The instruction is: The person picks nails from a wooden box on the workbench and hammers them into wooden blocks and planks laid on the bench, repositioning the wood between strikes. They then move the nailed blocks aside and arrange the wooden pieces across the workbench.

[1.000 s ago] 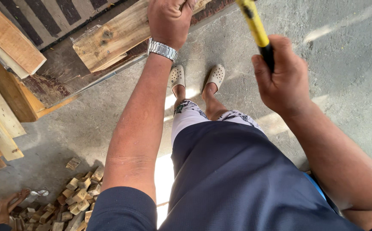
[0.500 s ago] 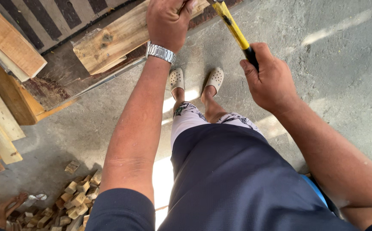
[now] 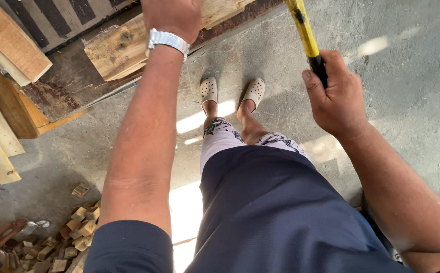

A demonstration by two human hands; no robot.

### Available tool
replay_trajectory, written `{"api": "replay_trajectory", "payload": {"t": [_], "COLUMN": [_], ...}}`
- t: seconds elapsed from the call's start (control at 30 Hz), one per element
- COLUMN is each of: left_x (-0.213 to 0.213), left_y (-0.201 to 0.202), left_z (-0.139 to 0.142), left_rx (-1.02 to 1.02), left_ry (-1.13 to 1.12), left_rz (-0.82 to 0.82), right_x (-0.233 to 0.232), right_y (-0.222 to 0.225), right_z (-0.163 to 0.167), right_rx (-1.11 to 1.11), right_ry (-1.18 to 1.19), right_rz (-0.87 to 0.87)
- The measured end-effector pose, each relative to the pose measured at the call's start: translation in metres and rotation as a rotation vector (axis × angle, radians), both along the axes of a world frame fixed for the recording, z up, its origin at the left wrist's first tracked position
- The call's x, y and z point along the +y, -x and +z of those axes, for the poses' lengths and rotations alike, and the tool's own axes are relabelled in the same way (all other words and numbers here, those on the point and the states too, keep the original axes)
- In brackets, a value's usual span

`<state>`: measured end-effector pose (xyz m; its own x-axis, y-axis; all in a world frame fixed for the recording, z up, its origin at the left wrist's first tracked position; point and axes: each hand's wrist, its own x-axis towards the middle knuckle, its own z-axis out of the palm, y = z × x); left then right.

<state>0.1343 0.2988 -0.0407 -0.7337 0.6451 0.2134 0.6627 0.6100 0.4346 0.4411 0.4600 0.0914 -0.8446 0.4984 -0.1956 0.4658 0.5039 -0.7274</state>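
My right hand [image 3: 339,96] grips the black end of a long yellow tool handle [image 3: 303,30] that runs up out of the frame; its head is hidden. My left hand [image 3: 172,15], with a silver wristwatch [image 3: 168,39] on the wrist, rests at the top edge on a thick wooden plank [image 3: 116,50]. The fingers are cut off by the frame, so their grip does not show. My feet in pale perforated clogs [image 3: 232,91] stand on the concrete floor [image 3: 392,65] just below the plank.
Several wooden boards [image 3: 2,101] lean and lie at the left. A heap of small wood offcuts [image 3: 73,235] lies at the bottom left, with another person's hand [image 3: 0,237] beside it.
My right hand has swung the yellow handle left and forward, closer to the plank. The view has shifted slightly; my left hand stays on the plank.
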Motion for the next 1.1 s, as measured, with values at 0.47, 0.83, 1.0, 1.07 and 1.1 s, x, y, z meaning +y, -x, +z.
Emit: {"api": "replay_trajectory", "payload": {"t": [0.47,0.83,1.0,1.07,1.1], "left_x": [0.006,0.005,0.005,0.004,0.005], "left_y": [-0.004,-0.005,-0.002,-0.002,-0.003], "left_z": [0.021,0.029,0.028,0.027,0.027], "left_rx": [0.152,0.055,0.045,0.022,0.015], "left_ry": [0.073,0.092,0.117,0.125,0.118], "left_rz": [0.026,0.012,0.030,0.030,0.027], "right_x": [-0.008,-0.012,-0.007,-0.007,-0.007], "right_y": [0.025,0.019,0.012,0.007,0.008], "right_z": [-0.001,-0.007,0.000,0.012,0.015], "right_rx": [-0.081,0.139,0.073,0.234,0.364], "right_ry": [-0.023,0.030,0.064,0.204,0.276], "right_rz": [0.101,0.007,0.019,-0.075,-0.115]}}
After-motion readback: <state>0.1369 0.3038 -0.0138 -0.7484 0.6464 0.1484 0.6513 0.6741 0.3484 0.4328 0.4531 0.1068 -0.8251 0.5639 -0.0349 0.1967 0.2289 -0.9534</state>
